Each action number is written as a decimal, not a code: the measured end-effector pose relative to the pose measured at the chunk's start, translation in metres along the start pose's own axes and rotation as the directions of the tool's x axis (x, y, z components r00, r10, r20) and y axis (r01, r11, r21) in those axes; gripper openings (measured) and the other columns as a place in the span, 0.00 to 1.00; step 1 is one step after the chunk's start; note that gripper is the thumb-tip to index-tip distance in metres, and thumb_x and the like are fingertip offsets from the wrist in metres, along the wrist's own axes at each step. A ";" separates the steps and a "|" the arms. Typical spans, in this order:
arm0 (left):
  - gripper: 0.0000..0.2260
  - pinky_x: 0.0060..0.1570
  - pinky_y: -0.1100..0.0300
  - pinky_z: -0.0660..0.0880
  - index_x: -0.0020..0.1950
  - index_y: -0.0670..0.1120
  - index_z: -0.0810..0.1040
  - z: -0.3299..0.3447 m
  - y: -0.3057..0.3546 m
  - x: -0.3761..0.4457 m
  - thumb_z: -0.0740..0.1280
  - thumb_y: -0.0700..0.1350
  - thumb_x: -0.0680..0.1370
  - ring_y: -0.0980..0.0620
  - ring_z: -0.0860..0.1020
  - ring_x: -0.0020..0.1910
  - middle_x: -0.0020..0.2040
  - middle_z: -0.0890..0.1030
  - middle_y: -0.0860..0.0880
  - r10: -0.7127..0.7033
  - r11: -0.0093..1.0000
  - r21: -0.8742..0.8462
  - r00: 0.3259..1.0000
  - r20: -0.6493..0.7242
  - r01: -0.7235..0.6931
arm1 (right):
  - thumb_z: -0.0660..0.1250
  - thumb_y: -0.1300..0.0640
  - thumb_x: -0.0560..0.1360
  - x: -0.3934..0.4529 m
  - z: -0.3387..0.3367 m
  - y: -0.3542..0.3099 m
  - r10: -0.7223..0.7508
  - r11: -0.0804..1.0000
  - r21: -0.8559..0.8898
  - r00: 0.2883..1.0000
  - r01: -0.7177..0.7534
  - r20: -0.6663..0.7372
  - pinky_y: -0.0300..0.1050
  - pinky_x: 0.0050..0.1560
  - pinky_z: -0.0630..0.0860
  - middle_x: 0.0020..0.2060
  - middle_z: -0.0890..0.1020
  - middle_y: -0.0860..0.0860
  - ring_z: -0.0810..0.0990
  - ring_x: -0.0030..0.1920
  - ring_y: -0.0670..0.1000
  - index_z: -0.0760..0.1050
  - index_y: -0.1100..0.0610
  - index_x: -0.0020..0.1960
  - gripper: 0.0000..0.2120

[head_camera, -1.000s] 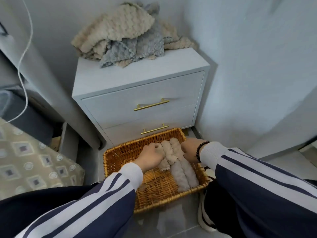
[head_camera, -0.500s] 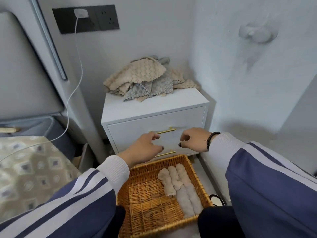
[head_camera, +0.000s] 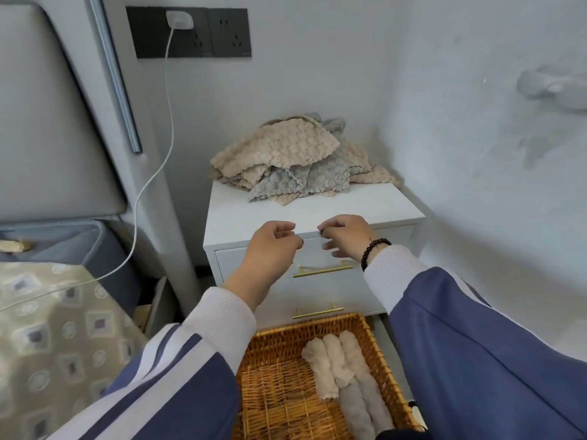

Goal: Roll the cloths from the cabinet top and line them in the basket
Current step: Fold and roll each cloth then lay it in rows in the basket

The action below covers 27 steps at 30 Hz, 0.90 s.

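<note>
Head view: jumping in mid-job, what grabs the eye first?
Two empty hands, left hand and right hand, are raised before the white cabinet. A heap of beige and grey cloths sits on its top, and rolled cloths line the right side of the wicker basket below.

A single head-worn view is given, aimed forward and down at the white two-drawer cabinet (head_camera: 313,217) from close, slightly above its top.
</note>
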State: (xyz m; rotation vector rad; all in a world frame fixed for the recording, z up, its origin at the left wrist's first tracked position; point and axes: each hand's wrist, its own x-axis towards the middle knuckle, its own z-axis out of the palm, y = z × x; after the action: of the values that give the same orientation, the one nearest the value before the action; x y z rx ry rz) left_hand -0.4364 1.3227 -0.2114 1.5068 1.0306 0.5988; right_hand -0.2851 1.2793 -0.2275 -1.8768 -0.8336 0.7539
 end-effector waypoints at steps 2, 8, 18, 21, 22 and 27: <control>0.14 0.59 0.51 0.76 0.61 0.48 0.75 -0.001 0.003 0.006 0.66 0.39 0.76 0.52 0.77 0.55 0.55 0.77 0.51 0.006 0.999 -0.034 1.000 -0.004 -0.006 | 0.62 0.65 0.76 0.017 0.010 -0.007 0.016 0.995 0.098 0.999 -0.012 -0.038 0.47 0.43 0.77 0.46 0.80 0.54 0.81 0.41 0.53 0.77 0.56 0.44 0.07; 0.13 0.55 0.53 0.78 0.59 0.48 0.76 -0.018 0.016 0.019 0.65 0.38 0.76 0.57 0.78 0.46 0.53 0.79 0.51 0.009 0.990 -0.139 1.000 -0.021 -0.012 | 0.59 0.67 0.76 0.061 0.039 -0.027 0.010 0.975 0.222 0.994 0.015 -0.111 0.47 0.41 0.79 0.47 0.79 0.56 0.80 0.40 0.53 0.75 0.59 0.51 0.09; 0.13 0.54 0.55 0.79 0.57 0.49 0.77 -0.064 0.027 0.033 0.64 0.37 0.75 0.52 0.80 0.51 0.54 0.80 0.51 -0.024 0.958 -0.286 0.997 -0.070 0.002 | 0.62 0.70 0.74 0.100 0.061 -0.065 -0.095 0.751 0.643 0.988 0.151 -0.122 0.45 0.42 0.73 0.40 0.75 0.52 0.75 0.41 0.51 0.72 0.55 0.64 0.21; 0.12 0.53 0.56 0.79 0.56 0.48 0.77 -0.071 0.029 0.035 0.64 0.37 0.75 0.51 0.80 0.54 0.53 0.80 0.50 -0.023 0.954 -0.299 0.997 -0.078 -0.001 | 0.64 0.65 0.76 0.105 0.066 -0.072 -0.077 0.728 0.681 0.997 0.072 -0.023 0.47 0.51 0.74 0.44 0.75 0.50 0.75 0.51 0.52 0.70 0.55 0.66 0.19; 0.12 0.53 0.56 0.79 0.56 0.48 0.77 -0.073 0.029 0.035 0.64 0.36 0.76 0.52 0.80 0.54 0.52 0.80 0.50 -0.026 0.953 -0.302 0.996 -0.081 0.001 | 0.64 0.65 0.77 0.105 0.067 -0.074 -0.074 0.721 0.690 0.997 0.054 -0.001 0.48 0.53 0.73 0.46 0.75 0.50 0.75 0.53 0.52 0.71 0.55 0.65 0.18; 0.12 0.52 0.57 0.79 0.56 0.48 0.78 -0.074 0.031 0.030 0.64 0.37 0.76 0.51 0.81 0.53 0.46 0.82 0.51 -0.024 0.956 -0.292 0.996 -0.083 -0.001 | 0.65 0.66 0.75 0.098 0.072 -0.076 -0.080 0.745 0.659 0.995 0.104 -0.067 0.44 0.52 0.71 0.50 0.77 0.48 0.73 0.54 0.50 0.77 0.55 0.54 0.10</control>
State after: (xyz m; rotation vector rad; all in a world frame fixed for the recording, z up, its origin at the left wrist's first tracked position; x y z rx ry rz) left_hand -0.4754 1.3877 -0.1711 1.2238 0.9676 0.7776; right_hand -0.3017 1.4188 -0.2018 -1.1896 -0.5258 0.8181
